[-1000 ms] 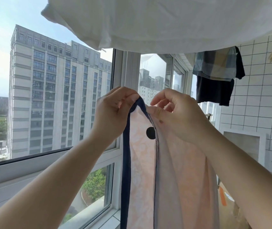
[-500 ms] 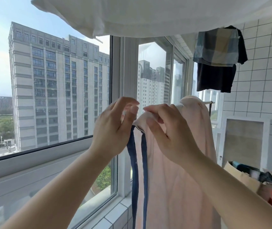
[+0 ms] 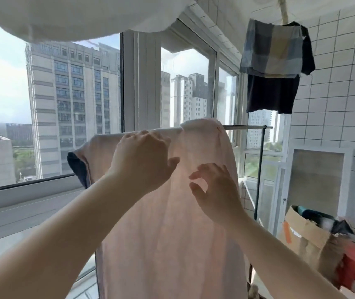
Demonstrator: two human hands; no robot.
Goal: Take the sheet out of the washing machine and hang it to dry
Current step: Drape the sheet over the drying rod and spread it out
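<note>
Neither hand grips anything: the left hand (image 3: 143,160) lies with loosely spread fingers against the top of the sheet (image 3: 172,223), and the right hand (image 3: 213,190) hovers just before the cloth, fingers relaxed and apart. Pale pink with a dark blue edge at its left corner, the sheet hangs draped over the rail (image 3: 247,126) of a drying rack by the window (image 3: 99,108). White cloth (image 3: 75,16) hangs overhead; a checked cloth (image 3: 273,50) and dark shirt (image 3: 271,93) hang near the tiled wall (image 3: 334,104)
</note>
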